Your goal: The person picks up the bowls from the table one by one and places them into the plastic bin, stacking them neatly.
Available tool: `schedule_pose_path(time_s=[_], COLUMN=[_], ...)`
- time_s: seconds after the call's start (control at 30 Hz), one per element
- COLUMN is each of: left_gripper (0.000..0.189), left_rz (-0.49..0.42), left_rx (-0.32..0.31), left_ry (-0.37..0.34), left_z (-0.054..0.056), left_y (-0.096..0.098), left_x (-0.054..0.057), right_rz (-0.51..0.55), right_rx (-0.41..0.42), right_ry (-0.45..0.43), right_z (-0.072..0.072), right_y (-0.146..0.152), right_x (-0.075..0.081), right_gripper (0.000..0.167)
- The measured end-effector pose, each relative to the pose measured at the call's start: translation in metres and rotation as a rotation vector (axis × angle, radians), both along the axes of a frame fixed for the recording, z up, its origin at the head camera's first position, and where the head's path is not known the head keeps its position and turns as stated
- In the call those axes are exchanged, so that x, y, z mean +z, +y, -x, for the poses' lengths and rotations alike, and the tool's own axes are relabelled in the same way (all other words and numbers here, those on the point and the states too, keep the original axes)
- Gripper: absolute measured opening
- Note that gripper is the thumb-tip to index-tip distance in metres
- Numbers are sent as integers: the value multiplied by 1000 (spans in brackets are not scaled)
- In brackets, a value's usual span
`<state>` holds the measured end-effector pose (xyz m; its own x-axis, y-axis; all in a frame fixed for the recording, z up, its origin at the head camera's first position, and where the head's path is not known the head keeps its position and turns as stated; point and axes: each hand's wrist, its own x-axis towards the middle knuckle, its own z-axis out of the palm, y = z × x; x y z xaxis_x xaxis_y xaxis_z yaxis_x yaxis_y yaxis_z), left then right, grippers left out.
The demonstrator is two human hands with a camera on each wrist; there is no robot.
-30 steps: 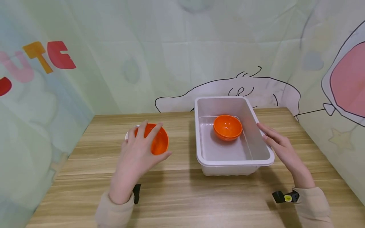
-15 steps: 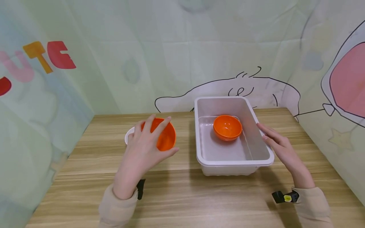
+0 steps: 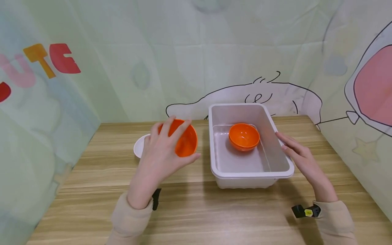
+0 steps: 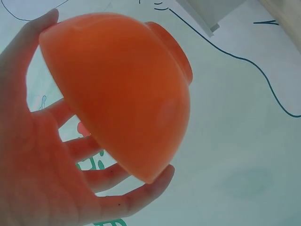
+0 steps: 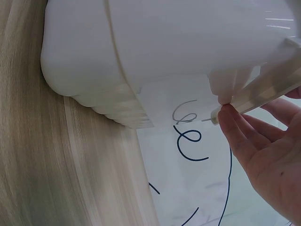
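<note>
Your left hand (image 3: 162, 151) grips a smooth, round-bellied orange bowl (image 3: 188, 141) by its rim, while your right hand (image 3: 301, 160) rests extended fingers against the glossy, rectangular white plastic tub (image 3: 252, 175).

Our left hand (image 3: 160, 152) grips a tilted orange bowl (image 3: 188, 140), left of the white rectangular tub (image 3: 251, 175) our right hand (image 3: 301, 158) touches.

We hold our left hand (image 3: 163, 146) aloft, back upward, its thumb stretched wide and its fingers spread in a broad curved grip. Our right hand (image 3: 300, 153) reaches forward with nearly straight fingers. Both our sleeved forearms (image 3: 131, 217) slant inward from below.
</note>
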<state>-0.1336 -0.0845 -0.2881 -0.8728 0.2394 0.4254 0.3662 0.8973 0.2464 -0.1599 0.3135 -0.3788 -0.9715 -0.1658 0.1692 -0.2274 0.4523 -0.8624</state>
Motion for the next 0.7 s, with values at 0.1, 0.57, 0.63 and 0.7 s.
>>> schedule_pose_path(time_s=[0.1, 0.57, 0.63, 0.7], left_gripper=[81, 81, 80, 80], left_rz=[-13, -37, -41, -43], left_rx=[-7, -45, -48, -55], left_ry=[-3, 2, -2, -4], left_z=[1, 2, 3, 3], left_y=[4, 25, 28, 32], left_x=[2, 11, 12, 14], right_rz=[1, -2, -4, -4], right_rx=[0, -9, -10, -11], right_ry=[7, 4, 2, 0], right_z=[0, 1, 1, 1], right_y=[0, -1, -1, -1], right_x=[0, 1, 1, 0], right_gripper=[47, 47, 47, 47])
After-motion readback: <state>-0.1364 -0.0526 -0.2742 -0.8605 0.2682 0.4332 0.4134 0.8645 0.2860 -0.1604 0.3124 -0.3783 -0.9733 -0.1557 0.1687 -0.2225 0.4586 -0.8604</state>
